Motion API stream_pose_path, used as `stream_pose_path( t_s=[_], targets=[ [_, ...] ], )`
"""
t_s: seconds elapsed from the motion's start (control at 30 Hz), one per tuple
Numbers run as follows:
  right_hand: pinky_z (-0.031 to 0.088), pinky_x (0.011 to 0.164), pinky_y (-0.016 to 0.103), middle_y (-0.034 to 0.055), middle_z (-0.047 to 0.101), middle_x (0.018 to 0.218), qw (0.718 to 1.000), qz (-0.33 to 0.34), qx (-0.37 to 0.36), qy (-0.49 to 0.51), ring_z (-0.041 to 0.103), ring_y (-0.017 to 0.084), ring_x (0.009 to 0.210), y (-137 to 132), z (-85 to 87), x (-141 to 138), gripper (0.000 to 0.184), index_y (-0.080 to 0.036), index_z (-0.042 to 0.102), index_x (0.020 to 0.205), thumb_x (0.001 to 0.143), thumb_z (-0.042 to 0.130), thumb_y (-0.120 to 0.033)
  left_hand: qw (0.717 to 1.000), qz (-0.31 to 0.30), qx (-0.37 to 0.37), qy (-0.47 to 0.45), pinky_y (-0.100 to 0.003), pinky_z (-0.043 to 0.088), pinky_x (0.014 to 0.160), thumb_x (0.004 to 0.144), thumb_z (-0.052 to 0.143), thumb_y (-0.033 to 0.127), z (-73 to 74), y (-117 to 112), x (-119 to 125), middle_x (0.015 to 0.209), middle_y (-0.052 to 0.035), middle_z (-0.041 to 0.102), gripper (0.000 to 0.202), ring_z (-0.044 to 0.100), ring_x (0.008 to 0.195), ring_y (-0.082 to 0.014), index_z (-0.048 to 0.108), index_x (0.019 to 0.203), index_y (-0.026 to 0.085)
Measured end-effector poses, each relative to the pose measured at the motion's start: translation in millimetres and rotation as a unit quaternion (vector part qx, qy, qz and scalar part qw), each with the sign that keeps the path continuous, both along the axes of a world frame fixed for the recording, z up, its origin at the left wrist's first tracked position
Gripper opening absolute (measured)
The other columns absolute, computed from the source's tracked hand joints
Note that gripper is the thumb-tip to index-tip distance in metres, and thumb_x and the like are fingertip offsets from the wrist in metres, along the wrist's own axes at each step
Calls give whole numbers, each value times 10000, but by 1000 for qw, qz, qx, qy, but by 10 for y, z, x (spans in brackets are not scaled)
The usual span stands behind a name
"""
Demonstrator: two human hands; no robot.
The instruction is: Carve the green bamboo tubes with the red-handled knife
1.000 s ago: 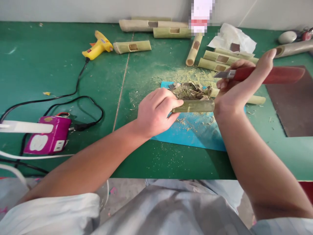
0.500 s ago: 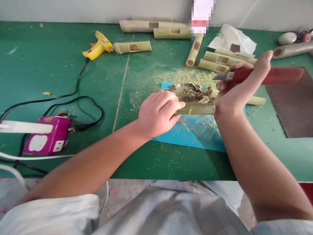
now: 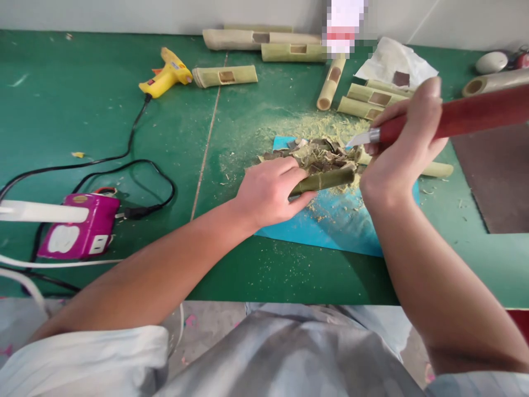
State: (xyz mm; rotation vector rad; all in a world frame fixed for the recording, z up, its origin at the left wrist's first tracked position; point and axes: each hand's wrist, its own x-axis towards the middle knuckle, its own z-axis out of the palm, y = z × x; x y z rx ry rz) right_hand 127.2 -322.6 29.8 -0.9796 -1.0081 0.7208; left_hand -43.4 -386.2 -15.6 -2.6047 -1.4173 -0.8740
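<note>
My left hand (image 3: 273,190) is closed around a green bamboo tube (image 3: 324,181), whose right end tilts slightly up. My right hand (image 3: 403,146) grips a carving knife (image 3: 467,114) by its red handle, the short blade pointing left just above the tube's right end. Blade and tube look apart. Behind the tube lies a heap of brown and pale scraps (image 3: 324,154) and shavings. All this is over a blue mat (image 3: 318,231), and another bamboo piece (image 3: 438,169) lies partly hidden behind my right wrist.
Several bamboo tubes with cut windows (image 3: 226,76) lie at the back of the green table (image 3: 165,264). A yellow glue gun (image 3: 167,74) and a magenta power adapter (image 3: 80,226) with cords stand left. A brown sheet (image 3: 494,176) lies right, crumpled white paper (image 3: 390,60) behind.
The bamboo tube's right end has tilted up and away from my right wrist. The knife has turned, its blade lower and further left, its handle end raised.
</note>
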Motion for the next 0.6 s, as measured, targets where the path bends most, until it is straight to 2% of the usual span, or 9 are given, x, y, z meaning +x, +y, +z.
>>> stream_pose_path(
  t_s=[0.1,0.23,0.37,0.5,0.6],
  targets=[
    [359,494,274,-37,446,557,994,64,5,-89,417,92,504,-99,-85,-70,370,-224,514,594,917,581,-390,1000,10,-14,10,-301,483,609,931,609,400,-12,2,6,817,-67,668,284,664,748,-201,714,933,136],
    [388,542,271,-56,404,547,982,120,-3,-146,404,88,536,-123,-242,-114,407,-224,466,576,919,626,-374,1000,12,-6,11,-300,500,619,915,628,385,-21,9,12,823,-69,676,267,676,753,-204,705,891,130],
    [390,559,274,-59,361,551,976,127,-22,-177,393,89,548,-109,-322,-133,415,-230,428,570,913,634,-340,1000,18,-17,16,-315,534,661,899,657,353,-32,15,16,880,-78,694,225,699,833,-231,706,930,135],
    [387,562,287,-50,377,559,975,138,-12,-172,406,98,562,-121,-350,-148,412,-234,421,569,913,621,-339,998,25,-48,24,-333,560,718,887,686,323,-36,22,24,956,-86,696,222,697,927,-252,706,1017,144],
    [392,559,291,-48,379,559,978,122,-10,-168,417,101,554,-124,-379,-154,393,-236,422,577,909,619,-312,997,26,-60,31,-349,563,736,886,698,322,-27,27,35,977,-92,692,236,688,950,-261,701,1038,142]
  ],
)
